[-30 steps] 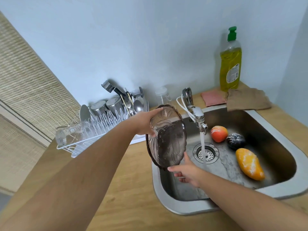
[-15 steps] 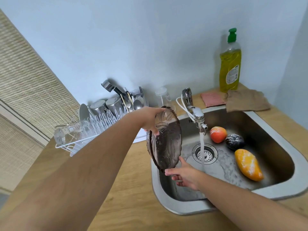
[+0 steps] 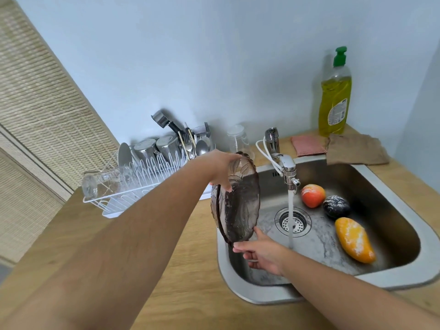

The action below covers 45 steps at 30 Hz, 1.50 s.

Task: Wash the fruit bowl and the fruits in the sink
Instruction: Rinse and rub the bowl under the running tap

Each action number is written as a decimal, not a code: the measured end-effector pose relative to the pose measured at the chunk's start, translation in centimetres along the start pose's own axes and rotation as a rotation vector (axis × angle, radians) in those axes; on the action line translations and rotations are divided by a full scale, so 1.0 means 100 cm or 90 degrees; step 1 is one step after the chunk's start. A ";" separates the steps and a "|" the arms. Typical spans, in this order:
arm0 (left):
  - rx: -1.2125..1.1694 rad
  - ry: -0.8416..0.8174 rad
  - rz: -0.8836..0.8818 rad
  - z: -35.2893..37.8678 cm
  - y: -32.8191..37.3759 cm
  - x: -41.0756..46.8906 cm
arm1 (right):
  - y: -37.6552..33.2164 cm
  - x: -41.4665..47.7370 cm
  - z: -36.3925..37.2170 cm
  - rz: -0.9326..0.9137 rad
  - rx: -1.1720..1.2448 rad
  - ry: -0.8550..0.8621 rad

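The fruit bowl [image 3: 240, 206] is smoky brown glass with a leaf pattern. The mango [image 3: 354, 239] is orange-yellow, the soap bottle [image 3: 335, 101] yellow-green, green-capped.

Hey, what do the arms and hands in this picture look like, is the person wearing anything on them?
The left arm and right arm are bare as far as the picture shows, with no sleeves in view. The left hand and right hand wear no gloves, and no watch, bracelet or ring is visible.

Bare arms [image 3: 142, 225], left hand [image 3: 220, 170], right hand [image 3: 264, 256]
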<state>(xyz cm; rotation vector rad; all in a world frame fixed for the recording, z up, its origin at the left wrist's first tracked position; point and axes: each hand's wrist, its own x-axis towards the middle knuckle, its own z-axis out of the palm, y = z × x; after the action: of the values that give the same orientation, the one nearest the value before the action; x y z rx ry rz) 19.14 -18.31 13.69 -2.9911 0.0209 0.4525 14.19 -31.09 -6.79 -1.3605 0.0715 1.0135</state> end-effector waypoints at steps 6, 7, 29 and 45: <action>-0.142 0.048 -0.019 0.009 -0.017 -0.016 | -0.001 -0.002 -0.003 -0.040 0.069 0.101; -0.188 0.062 -0.027 0.015 -0.024 -0.020 | -0.001 -0.001 -0.003 -0.061 0.070 0.142; -0.895 0.400 -0.445 0.239 -0.124 -0.174 | -0.030 0.019 0.090 -0.339 -0.590 0.160; -0.602 0.339 -0.575 0.230 -0.135 -0.151 | -0.043 0.035 0.086 -0.335 -0.604 0.190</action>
<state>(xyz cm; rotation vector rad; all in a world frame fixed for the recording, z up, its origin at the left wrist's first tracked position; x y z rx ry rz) -1.65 -2.24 -2.17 -3.2790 -1.8297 -0.5991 14.75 -21.55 -3.18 -2.2237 -0.5863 0.3621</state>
